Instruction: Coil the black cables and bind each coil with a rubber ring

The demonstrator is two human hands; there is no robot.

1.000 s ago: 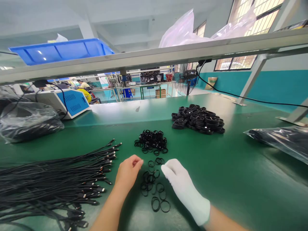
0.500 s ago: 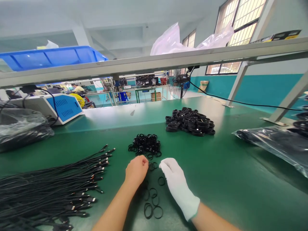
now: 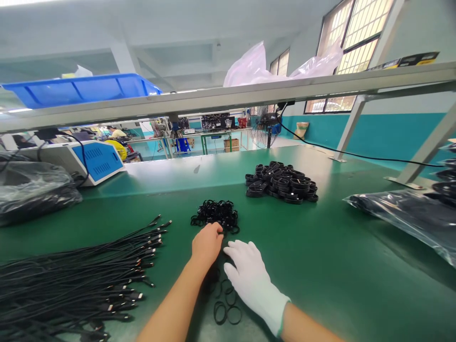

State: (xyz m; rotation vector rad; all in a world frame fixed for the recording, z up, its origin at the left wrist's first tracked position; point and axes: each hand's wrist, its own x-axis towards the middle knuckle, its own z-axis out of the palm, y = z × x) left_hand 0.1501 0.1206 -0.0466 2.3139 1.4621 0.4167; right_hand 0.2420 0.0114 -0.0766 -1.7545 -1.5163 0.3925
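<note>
My bare left hand (image 3: 207, 244) is at the near edge of a heap of small black rubber bands (image 3: 215, 212). Its thumb and fingers pinch at a black band (image 3: 221, 232), partly hidden by the fingers. Just to the right, my right hand (image 3: 247, 268) in a white glove lies palm down with its fingers stretched out, low over the table. It covers part of the table where single bands lay. Several loose bands (image 3: 234, 314) lie between my forearms, nearer to me.
Black cables (image 3: 89, 270) with metal plugs lie on the left of the green table (image 3: 302, 266). Coiled black cables (image 3: 281, 183) are piled at the back right. Plastic bags (image 3: 402, 213) flank both sides. A shelf (image 3: 213, 100) with a blue tray (image 3: 81, 90) crosses above.
My left hand has moved slightly forward to the heap's edge. The right hand has opened from a pinch, fingers spreading leftward over the spot where loose bands lay.
</note>
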